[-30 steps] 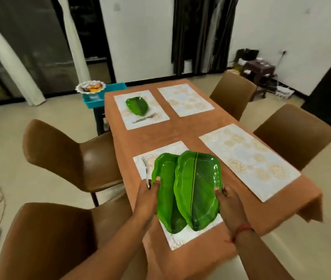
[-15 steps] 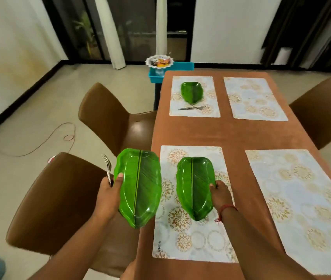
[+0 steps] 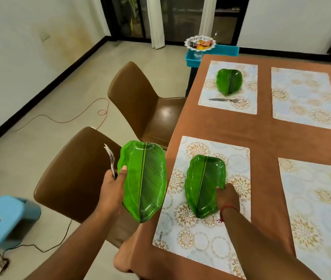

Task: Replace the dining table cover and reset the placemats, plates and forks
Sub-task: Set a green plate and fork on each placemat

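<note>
Green leaf plate [image 3: 205, 184] on near-left placemat [image 3: 201, 190] — right hand [image 3: 226, 196] pinching its rim | left hand [image 3: 113, 187] gripping second plate [image 3: 143, 180] and forks [image 3: 111, 161] | risk — forks could slip.

Green leaf-veined plates [image 3: 205, 184], gold-medallion white placemats [image 3: 197, 235], plain rust-orange table cover [image 3: 221, 126].

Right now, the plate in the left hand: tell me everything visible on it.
The held plate is a glossy green leaf-shaped dish, plastic by its look, with a raised scalloped rim, printed veins and a pale midrib running lengthwise. It is off the table, over the gap between the near chair and the table edge, tilted toward the camera. The left hand grips its left rim, thumb on top, along with a bundle of forks.
</note>
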